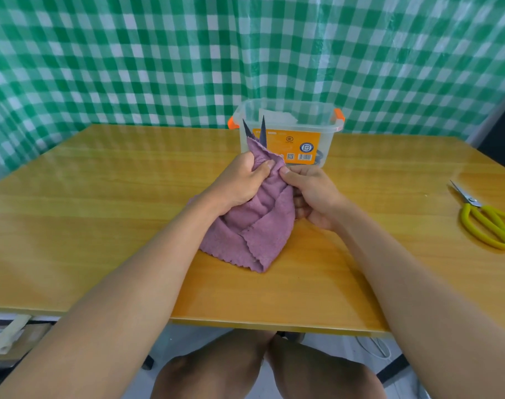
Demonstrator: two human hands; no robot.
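Head cam: purple cloth point(254, 226) on wood table point(101, 197), grn-check curtain point(159, 53) behind.

Single view, head-worn, wide-angle. Camera at wearer's eye height, facing forward and down. Bench point(101, 220) spans middle band, edges bowed by lens. Left hand point(239, 182) and right hand point(311, 194) close to lens, near centre; forearms enter from lower corners. Checked curtain point(159, 53) closes far side, filling upper part. Knees point(259, 370) show beneath near bench edge, at bottom.
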